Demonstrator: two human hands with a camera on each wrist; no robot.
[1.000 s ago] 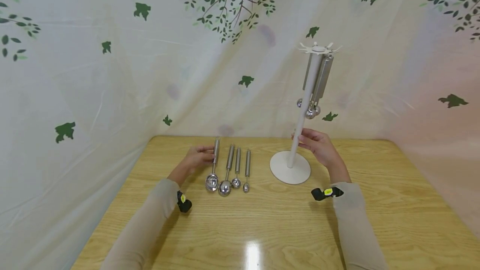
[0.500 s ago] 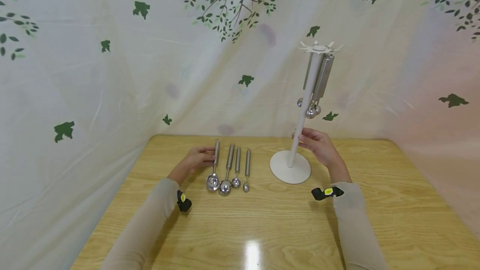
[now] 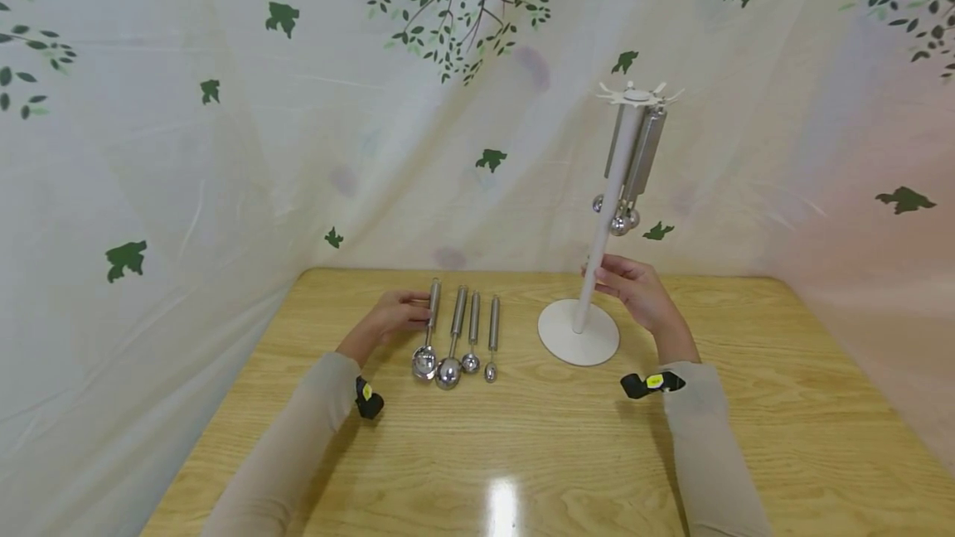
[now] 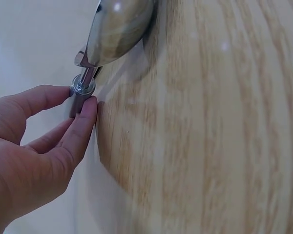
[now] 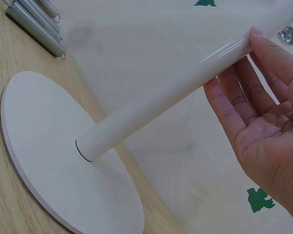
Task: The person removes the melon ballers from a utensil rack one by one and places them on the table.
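Observation:
My left hand (image 3: 391,317) pinches the handle of the leftmost steel scoop (image 3: 424,362) between thumb and fingertips. In the left wrist view, the fingers (image 4: 44,97) meet the handle just behind the neck, below the shiny round bowl (image 4: 122,34). Several smaller steel scoops (image 3: 448,373) lie in a row to its right, handles pointing away from me. With its fingers and thumb around the pole, my right hand (image 3: 634,288) holds the white rotating utensil stand (image 3: 578,346). The right wrist view shows the thumb and fingertips on the white pole (image 5: 161,105).
From the far side of the stand's hooked top (image 3: 634,96) hang several steel scoops (image 3: 647,152). The wooden table (image 3: 477,454) ends at the back against a pale curtain (image 3: 388,147) printed with leaves and birds.
My left hand has drawn the scoop slightly to the right, closer to the neighbouring one. The right hand and the stand look unchanged.

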